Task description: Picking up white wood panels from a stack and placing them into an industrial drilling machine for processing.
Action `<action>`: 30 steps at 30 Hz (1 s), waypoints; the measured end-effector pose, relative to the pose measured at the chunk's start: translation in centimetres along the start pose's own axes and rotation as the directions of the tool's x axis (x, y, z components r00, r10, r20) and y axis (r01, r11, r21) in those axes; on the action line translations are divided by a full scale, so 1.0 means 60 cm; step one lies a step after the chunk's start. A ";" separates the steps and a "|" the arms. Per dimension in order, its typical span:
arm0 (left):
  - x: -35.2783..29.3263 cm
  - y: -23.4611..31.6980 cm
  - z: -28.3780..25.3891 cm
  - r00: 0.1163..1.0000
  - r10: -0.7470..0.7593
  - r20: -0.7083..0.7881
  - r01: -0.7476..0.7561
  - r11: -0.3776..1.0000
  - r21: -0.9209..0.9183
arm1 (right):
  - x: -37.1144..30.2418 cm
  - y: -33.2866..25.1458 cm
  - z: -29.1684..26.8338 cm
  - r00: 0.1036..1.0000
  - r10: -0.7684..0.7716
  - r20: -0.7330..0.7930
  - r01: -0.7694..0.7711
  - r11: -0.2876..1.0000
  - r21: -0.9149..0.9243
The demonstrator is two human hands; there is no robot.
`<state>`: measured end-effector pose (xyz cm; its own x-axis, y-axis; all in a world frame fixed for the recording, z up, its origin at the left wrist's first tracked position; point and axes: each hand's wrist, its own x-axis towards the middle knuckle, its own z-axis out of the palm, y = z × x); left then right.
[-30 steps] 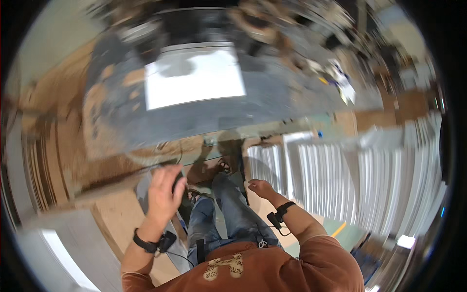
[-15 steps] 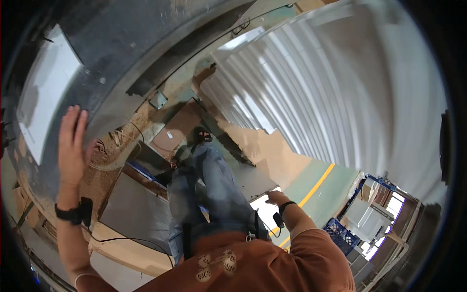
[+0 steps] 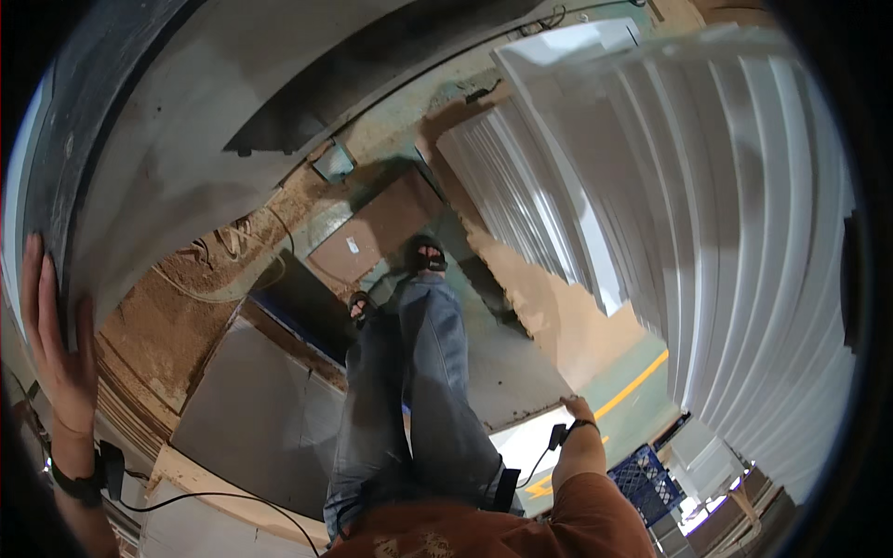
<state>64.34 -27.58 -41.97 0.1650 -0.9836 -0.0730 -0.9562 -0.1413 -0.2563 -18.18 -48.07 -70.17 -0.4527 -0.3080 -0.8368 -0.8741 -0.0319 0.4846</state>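
Observation:
My left hand (image 3: 63,353) is at the left, fingers stretched out along the edge of a large machine table (image 3: 167,121) with a dark top and a grey side. A pale panel (image 3: 14,200) shows as a narrow strip beyond that edge. Lower right, my right hand (image 3: 579,406) has its fingers curled at the corner of a grey board (image 3: 507,372), just above a bright white sheet (image 3: 535,437). What the fingers grip there, if anything, is too small to make out. A black device is strapped to each wrist, with cables.
Stacked white panels (image 3: 707,205) stand on edge at the right. A brown board (image 3: 372,228) lies by my feet, near sawdust (image 3: 153,325) and a loose hose (image 3: 200,296). Behind my right arm are a blue crate (image 3: 642,484) and a yellow floor line (image 3: 633,383).
The view has shifted, and the machine table's side now fills more of the upper left. My left hand has moved left and down in the picture; my right hand stays by the board corner.

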 end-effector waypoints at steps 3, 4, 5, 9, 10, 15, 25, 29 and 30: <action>-0.005 -0.007 -0.002 1.000 0.008 0.022 -0.007 1.000 -0.026 | -0.006 0.006 -0.001 0.978 0.197 -0.074 -0.177 0.959 0.220; -0.005 -0.005 -0.004 0.999 0.019 0.029 -0.017 0.999 -0.043 | -0.011 0.005 0.001 0.977 0.163 -0.136 -0.130 0.966 0.222; -0.006 -0.004 -0.005 0.999 0.011 0.032 -0.008 0.997 -0.080 | -0.017 0.003 0.004 0.984 0.128 -0.124 -0.107 0.981 0.162; -0.002 0.007 -0.003 0.999 -0.038 0.016 0.040 0.987 -0.155 | -0.050 -0.021 0.022 0.995 -0.046 -0.086 0.049 0.998 0.033; 0.001 0.010 -0.003 0.999 -0.046 0.005 0.046 0.988 -0.149 | -0.059 -0.030 0.026 0.996 -0.085 0.006 0.085 0.996 0.031; 0.015 0.026 -0.005 0.996 -0.080 -0.034 0.069 0.967 -0.245 | -0.097 -0.074 0.033 0.988 -0.145 -0.055 0.151 0.981 0.126; 0.019 0.026 -0.012 0.989 -0.136 -0.057 0.107 0.927 -0.360 | -0.079 -0.144 -0.018 0.978 -0.146 0.149 0.143 0.989 0.027; 0.001 0.018 -0.003 0.992 -0.123 -0.007 0.110 0.915 -0.389 | -0.042 -0.155 -0.039 0.998 -0.054 0.026 0.057 0.993 -0.107; -0.005 0.016 -0.001 0.988 -0.148 0.044 0.153 0.904 -0.399 | -0.033 -0.156 -0.042 0.999 -0.031 -0.027 0.028 0.994 -0.107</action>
<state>63.37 -27.42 -42.13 0.3146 -0.9462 -0.0763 -0.9359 -0.3226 0.1415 -8.68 -49.54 -72.40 -0.4204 -0.3322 -0.8443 -0.8626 -0.1424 0.4855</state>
